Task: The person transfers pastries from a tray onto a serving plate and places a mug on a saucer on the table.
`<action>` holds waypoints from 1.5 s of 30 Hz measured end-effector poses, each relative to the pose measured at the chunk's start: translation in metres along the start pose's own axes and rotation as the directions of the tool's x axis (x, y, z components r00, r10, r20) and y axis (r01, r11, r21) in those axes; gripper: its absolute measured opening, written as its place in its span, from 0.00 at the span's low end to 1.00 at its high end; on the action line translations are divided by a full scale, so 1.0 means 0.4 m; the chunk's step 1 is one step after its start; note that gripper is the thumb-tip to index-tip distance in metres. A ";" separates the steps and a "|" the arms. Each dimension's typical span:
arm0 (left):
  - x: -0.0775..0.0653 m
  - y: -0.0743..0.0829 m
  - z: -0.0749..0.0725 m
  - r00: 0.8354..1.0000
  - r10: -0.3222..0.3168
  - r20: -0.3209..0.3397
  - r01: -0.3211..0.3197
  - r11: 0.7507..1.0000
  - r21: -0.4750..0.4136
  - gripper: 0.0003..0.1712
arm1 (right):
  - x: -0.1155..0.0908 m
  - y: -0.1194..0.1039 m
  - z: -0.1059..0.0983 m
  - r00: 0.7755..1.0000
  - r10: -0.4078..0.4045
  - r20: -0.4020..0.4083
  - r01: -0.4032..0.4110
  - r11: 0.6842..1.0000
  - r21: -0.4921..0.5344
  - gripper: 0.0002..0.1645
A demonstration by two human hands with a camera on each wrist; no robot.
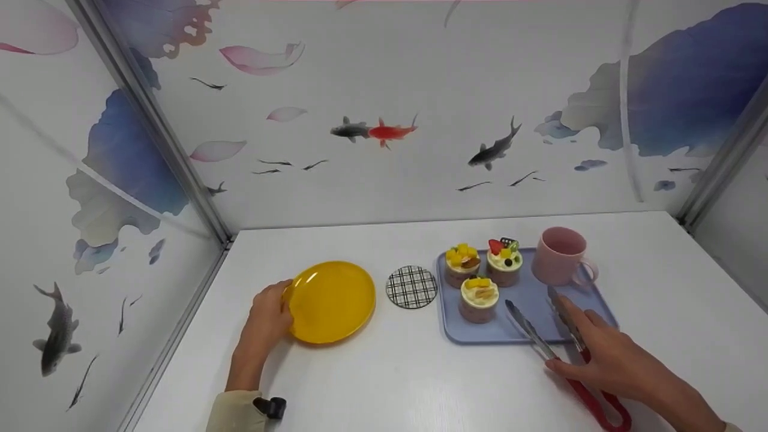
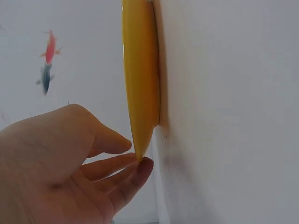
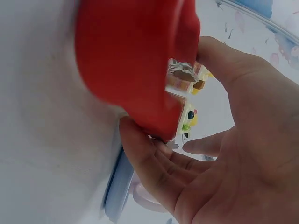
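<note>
On the left of the table my left hand (image 1: 264, 321) holds the rim of a glossy yellow plate (image 1: 333, 303). In the left wrist view, fingertips curl under the edge of the plate (image 2: 141, 70) with the thumb at its upper side. My right hand (image 1: 618, 354) grips metal-armed tongs (image 1: 581, 390) by their red handle, thumb on one arm and fingers on the other. The tongs' arms are spread over a blue tray (image 1: 465, 335), with nothing between the tips. Close to them stands a dessert cup (image 1: 479, 303) topped with cream and fruit.
Two more fruit-topped dessert cups, one with yellow cubes (image 1: 462, 270) and one with a strawberry (image 1: 504, 267), stand at the tray's back left. A pink mug (image 1: 555, 264) occupies its back right. Between plate and tray lies a round checked coaster (image 1: 411, 288). Printed walls (image 1: 420, 192) enclose the table.
</note>
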State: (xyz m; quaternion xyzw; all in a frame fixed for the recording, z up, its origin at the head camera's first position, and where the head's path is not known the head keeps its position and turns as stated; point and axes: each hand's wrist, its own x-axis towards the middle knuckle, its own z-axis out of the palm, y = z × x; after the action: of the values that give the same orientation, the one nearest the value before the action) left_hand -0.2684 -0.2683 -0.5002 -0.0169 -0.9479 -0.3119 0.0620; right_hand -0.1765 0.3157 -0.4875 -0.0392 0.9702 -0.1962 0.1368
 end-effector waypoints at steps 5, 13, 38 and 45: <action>-0.001 -0.003 -0.001 0.999 -0.024 0.030 0.023 1.000 0.010 0.35 | 0.003 0.006 -0.002 1.000 0.018 -0.001 -0.018 1.000 0.018 0.82; -0.003 -0.002 -0.002 0.999 -0.031 0.029 0.031 0.999 0.026 0.33 | 0.007 0.014 -0.018 1.000 0.005 -0.029 -0.003 0.999 0.051 0.72; -0.001 -0.005 0.000 0.998 -0.051 0.042 0.050 0.998 0.034 0.32 | -0.010 -0.001 -0.025 0.918 -0.134 -0.374 0.163 0.985 0.049 0.42; -0.003 -0.006 -0.003 1.000 -0.012 0.025 0.012 0.999 0.036 0.30 | -0.012 -0.001 -0.015 0.865 -0.197 -0.462 0.206 0.978 -0.031 0.38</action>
State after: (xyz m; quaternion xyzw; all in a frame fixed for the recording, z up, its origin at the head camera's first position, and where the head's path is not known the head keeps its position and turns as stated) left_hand -0.2674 -0.2711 -0.5010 -0.0141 -0.9542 -0.2950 0.0482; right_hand -0.1736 0.3181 -0.4811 -0.0909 0.9634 -0.2223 -0.1191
